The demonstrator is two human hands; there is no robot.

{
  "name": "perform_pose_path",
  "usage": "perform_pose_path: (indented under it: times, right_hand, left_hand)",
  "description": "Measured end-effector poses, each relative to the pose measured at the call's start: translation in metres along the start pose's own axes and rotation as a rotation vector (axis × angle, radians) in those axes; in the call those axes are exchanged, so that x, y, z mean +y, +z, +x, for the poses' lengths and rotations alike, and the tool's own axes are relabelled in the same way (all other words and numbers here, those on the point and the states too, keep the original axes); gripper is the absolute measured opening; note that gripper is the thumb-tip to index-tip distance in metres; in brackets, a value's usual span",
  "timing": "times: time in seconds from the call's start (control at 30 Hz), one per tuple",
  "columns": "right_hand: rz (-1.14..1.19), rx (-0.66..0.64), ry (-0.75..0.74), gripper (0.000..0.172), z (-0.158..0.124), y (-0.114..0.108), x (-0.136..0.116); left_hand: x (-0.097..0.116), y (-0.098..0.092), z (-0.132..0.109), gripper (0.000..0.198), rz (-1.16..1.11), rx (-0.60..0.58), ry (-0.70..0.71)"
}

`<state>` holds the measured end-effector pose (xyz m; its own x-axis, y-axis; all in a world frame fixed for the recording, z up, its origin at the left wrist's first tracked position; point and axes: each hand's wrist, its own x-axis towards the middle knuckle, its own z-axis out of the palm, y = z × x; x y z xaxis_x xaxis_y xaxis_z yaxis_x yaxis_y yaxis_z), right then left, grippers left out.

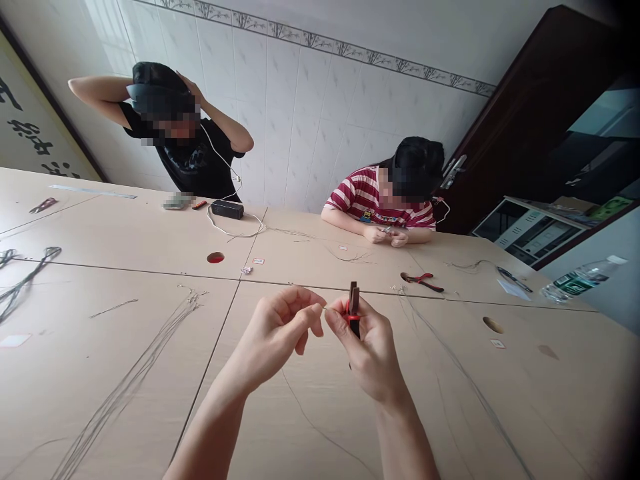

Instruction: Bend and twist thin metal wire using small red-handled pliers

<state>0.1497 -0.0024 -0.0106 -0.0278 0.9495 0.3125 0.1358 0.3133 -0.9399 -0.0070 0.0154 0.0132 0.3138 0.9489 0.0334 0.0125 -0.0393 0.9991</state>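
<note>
My right hand (367,343) is closed around small red-handled pliers (353,305), jaws pointing up. My left hand (283,323) pinches the end of a thin wire (325,308) and holds it right beside the pliers' jaws. The wire trails down from my hands across the beige table (150,400) toward me. Both hands hover above the table near its middle.
Bundles of thin wire (135,373) lie at left and more wire (470,380) at right. Another pair of red pliers (423,280) lies beyond my hands. Two people sit across; one in a striped shirt (360,193) works with small parts. A water bottle (580,280) lies at far right.
</note>
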Motion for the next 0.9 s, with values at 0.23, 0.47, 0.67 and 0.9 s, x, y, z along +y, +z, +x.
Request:
perform_pose_path:
  times: [0.23,0.47,0.67,0.9]
  right_hand:
    - [-0.009,-0.033,0.046,0.026,0.001,-0.002,-0.004]
    - [0.009,-0.081,0.055,0.025,0.0,-0.004,-0.009]
    - [0.017,-0.102,0.061,0.027,0.0,-0.004,-0.011]
    - [-0.005,-0.096,0.064,0.027,0.0,-0.004,-0.011]
  left_hand:
    - [-0.006,-0.013,-0.003,0.02,0.161,-0.059,0.109]
    - [-0.004,-0.013,-0.003,0.014,0.15,-0.078,0.117]
    - [-0.005,-0.012,-0.003,0.013,0.122,-0.054,0.12]
    - [-0.004,-0.012,-0.003,0.017,0.156,-0.044,0.097]
